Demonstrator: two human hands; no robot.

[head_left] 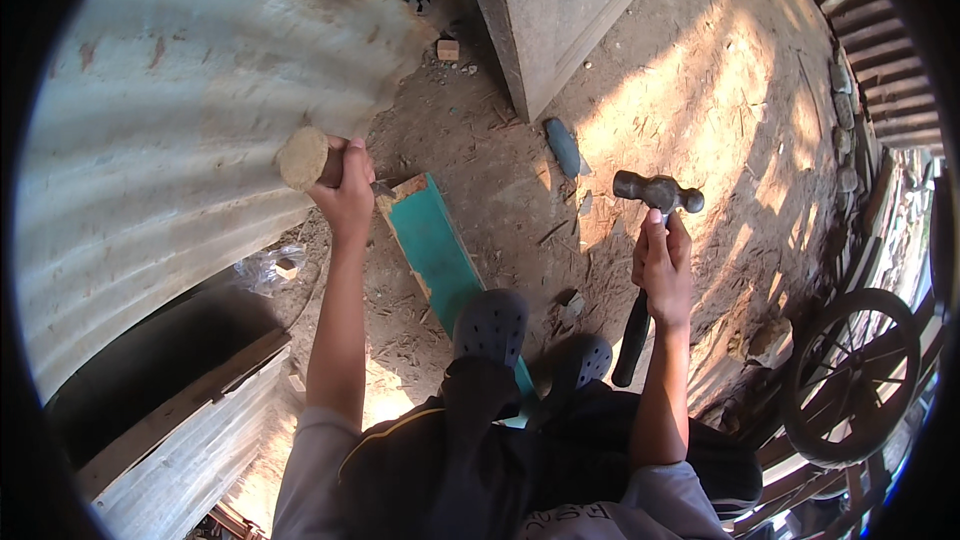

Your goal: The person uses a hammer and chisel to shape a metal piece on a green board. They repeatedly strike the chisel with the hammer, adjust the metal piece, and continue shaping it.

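My left hand (347, 198) is wrapped round the thick wooden handle of a chisel (303, 159), its round pale butt toward me. The chisel's short dark metal end meets the far end of a board (437, 248) painted teal, where bare wood shows along the edges. Part of this board lies under my clog (490, 325), which stands on it. Off to the right, my right hand (663, 265) grips a ball-peen hammer (657, 190) high on its black handle, with the thumb up near the head. The hammer is held apart from the chisel and the board.
A corrugated metal sheet (190, 90) rises close on the left. Ahead stands a wooden door (560, 10), with a dark elongated object (563, 147) on the dirt floor near its corner. A spoked wheel (852, 377) leans at right. Wood chips litter the ground.
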